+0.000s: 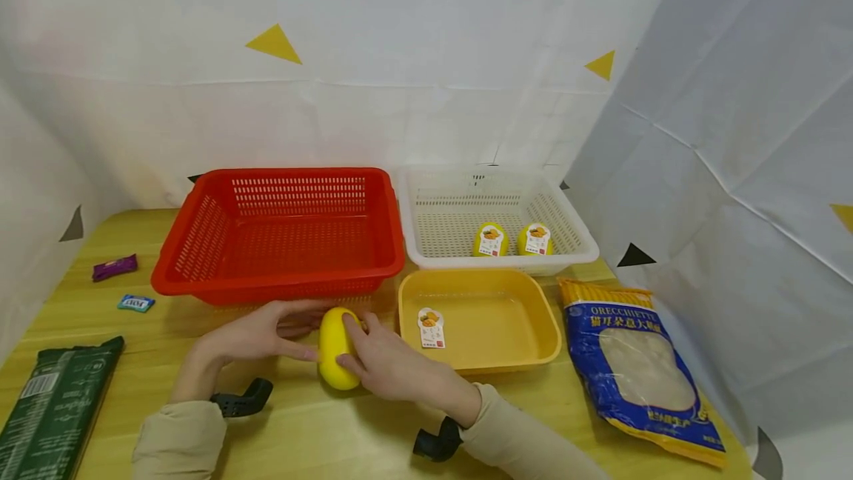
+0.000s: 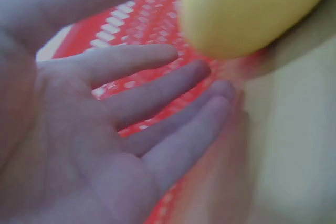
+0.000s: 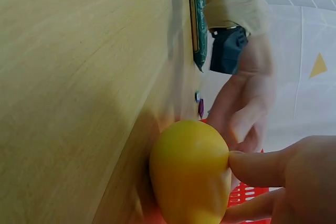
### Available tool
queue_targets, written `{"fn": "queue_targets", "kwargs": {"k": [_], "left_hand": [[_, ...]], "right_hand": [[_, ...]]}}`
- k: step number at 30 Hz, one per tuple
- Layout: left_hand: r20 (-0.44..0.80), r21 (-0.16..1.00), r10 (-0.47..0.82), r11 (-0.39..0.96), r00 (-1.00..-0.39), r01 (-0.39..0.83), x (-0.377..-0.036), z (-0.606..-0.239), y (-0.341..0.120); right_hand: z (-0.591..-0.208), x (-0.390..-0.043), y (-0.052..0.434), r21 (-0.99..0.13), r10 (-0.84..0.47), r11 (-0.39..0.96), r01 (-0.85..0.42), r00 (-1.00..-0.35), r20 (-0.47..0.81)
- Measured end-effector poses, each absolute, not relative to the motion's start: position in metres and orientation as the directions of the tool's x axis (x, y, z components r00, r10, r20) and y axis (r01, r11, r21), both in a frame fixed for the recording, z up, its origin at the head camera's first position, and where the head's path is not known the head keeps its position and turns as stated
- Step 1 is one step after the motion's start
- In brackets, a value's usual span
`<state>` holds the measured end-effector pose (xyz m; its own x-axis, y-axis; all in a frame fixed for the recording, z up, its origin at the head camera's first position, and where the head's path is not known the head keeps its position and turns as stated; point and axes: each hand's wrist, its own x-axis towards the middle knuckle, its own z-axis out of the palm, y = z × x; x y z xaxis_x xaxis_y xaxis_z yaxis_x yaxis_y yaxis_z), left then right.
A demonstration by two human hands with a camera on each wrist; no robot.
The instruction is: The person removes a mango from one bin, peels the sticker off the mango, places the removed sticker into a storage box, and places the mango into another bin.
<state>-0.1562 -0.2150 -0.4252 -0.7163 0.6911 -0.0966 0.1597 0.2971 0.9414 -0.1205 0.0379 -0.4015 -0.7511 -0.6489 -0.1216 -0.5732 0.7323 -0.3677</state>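
Note:
A plain yellow mango (image 1: pixel 338 350) stands out at the middle of the table, in front of the red basket. My right hand (image 1: pixel 393 361) pinches it from the right between thumb and fingers; the right wrist view shows the thumb pressing on the mango (image 3: pixel 190 174). On the other side is my left hand (image 1: pixel 266 332), its thumb tip close to the fruit. In the left wrist view the left hand's fingers (image 2: pixel 152 95) are spread and fairly straight, below the mango (image 2: pixel 241 14). Whether the left thumb touches it I cannot tell.
Behind the hands are a red basket (image 1: pixel 280 284) and a white basket (image 1: pixel 426 258) with two labelled mangoes (image 1: pixel 490 240). A yellow tray (image 1: pixel 520 317) bears a mango label (image 1: pixel 431 328). Pasta bag (image 1: pixel 643 369) lies right; green packet (image 1: pixel 60 406), purple sweet (image 1: pixel 115 267) and blue sweet (image 1: pixel 136 303) left.

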Motion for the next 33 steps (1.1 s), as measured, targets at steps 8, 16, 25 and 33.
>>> {"fn": "queue_targets", "kwargs": {"k": [8,16,25,33], "left_hand": [[-0.097,0.924,0.634,0.344,-0.767,0.167,-0.145,-0.404,-0.243],[0.018,0.922,0.600,0.300,-0.800,0.246,-0.129,-0.378,-0.267],[0.170,0.879,0.292,0.387,-0.941,0.279,-0.117,-0.363,-0.293],[0.171,0.887,-0.154,0.453,-0.973,0.084,-0.124,-0.367,-0.300]], "right_hand": [[-0.401,-0.121,0.036,-0.362,-0.645,0.738,-0.569,-0.752,-0.134],[-0.403,-0.121,0.035,-0.398,-0.651,0.725,-0.562,-0.748,-0.129],[-0.406,-0.122,0.035,-0.454,-0.645,0.712,-0.535,-0.754,-0.123],[-0.406,-0.122,0.035,-0.491,-0.639,0.706,-0.511,-0.758,-0.129]]}}
